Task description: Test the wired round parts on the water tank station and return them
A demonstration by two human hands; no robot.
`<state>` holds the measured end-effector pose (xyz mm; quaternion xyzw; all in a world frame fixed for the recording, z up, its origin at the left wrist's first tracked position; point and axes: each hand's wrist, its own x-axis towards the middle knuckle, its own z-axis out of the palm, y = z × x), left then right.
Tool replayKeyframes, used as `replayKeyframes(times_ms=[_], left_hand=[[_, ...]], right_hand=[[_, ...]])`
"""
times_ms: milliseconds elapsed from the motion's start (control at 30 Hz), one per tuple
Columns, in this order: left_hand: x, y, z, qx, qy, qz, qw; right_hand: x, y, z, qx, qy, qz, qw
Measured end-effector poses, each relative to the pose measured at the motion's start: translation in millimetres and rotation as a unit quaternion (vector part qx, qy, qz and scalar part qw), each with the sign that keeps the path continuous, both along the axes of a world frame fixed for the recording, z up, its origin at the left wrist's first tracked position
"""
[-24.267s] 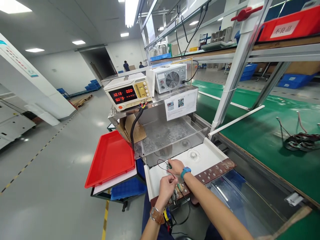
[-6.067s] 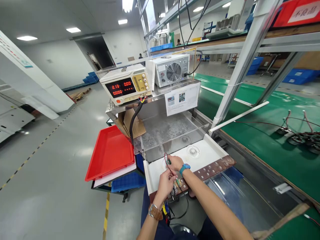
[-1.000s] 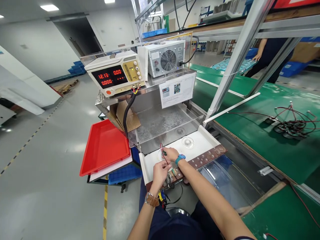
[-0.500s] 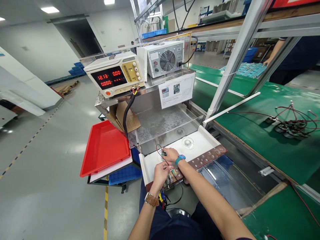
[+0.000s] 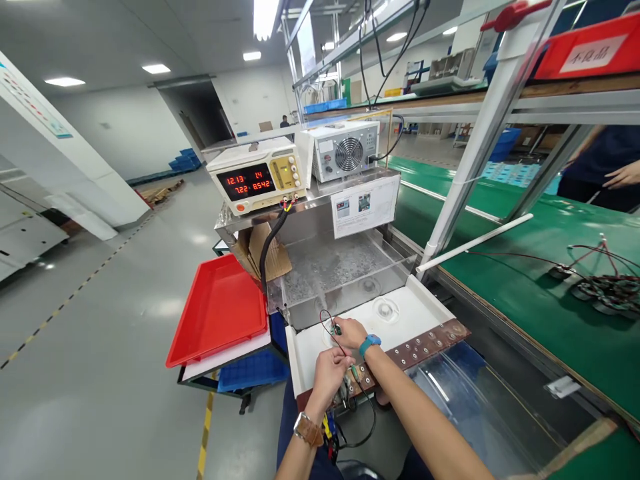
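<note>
Fingers of right hand (image 5: 351, 331) pinch small green board (image 5: 338, 329) trailing thin wire (image 5: 327, 319); left hand (image 5: 330, 373) clenched beside

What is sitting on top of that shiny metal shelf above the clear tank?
On the metal shelf stand a cream power supply with red digits lit and a white fan-fronted unit. A printed sheet hangs from its front edge. What lies behind the two boxes is hidden.

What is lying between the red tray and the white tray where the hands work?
In the head view, between the red tray and white tray: a black cable, cardboard behind, blue crate below.
</note>
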<state>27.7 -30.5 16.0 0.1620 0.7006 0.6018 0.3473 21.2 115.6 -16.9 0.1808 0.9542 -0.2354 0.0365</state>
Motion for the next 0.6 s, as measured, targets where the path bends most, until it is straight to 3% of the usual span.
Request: replayKeyframes(times_ms=[200, 433, 533, 600], left_hand=[[0.7, 0.9, -1.8, 0.012, -0.007, 0.012, 1.0], [-0.1, 2.6, -18.2, 0.033, 0.006, 0.039, 0.999], [-4.1, 1.0, -18.0, 0.043, 0.033, 0.048, 0.997], [-6.9, -1.6, -16.3, 0.034, 0.043, 0.049, 0.997]], right_hand=[[-0.6, -3.3, -0.6, -0.01, 0.024, -0.005, 1.0], [-3.0, -8.4, 1.6, -0.014, 0.068, -0.008, 0.998], [-2.9, -7.9, 5.6, -0.074, 0.153, -0.079, 0.982], [0.2, 3.0, 13.0, -0.158, 0.253, -0.172, 0.939]])
